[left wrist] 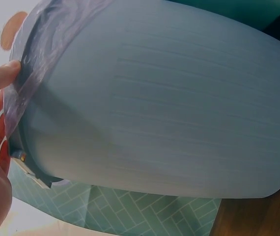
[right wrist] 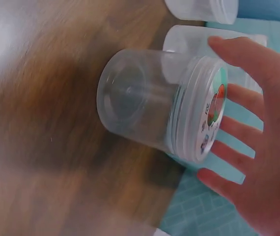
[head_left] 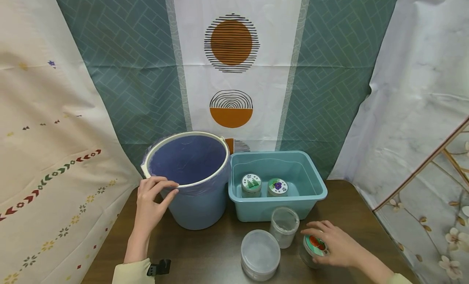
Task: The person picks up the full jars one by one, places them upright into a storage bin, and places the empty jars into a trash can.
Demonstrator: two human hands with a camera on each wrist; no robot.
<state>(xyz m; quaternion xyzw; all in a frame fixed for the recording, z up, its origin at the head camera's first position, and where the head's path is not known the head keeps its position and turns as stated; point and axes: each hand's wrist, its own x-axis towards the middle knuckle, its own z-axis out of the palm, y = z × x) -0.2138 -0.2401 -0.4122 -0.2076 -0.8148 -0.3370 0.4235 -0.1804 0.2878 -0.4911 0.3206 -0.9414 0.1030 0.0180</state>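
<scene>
At the left, my left hand pinches the near rim of a blue trash can, thumb outside over the clear plastic liner. The liner is folded over the can's rim. My right hand hovers with spread, bent fingers over a clear jar at the right. A tomato picture marks that jar's lid. In the right wrist view, thumb and fingers stand around the lid; contact is unclear. Beside it are a smaller clear jar and a wide translucent round container.
Behind the jars sits a teal plastic basin with two jars inside, one with a green-pictured lid, the other with a purple-pictured lid. Patterned cloths hang around the dark wooden table.
</scene>
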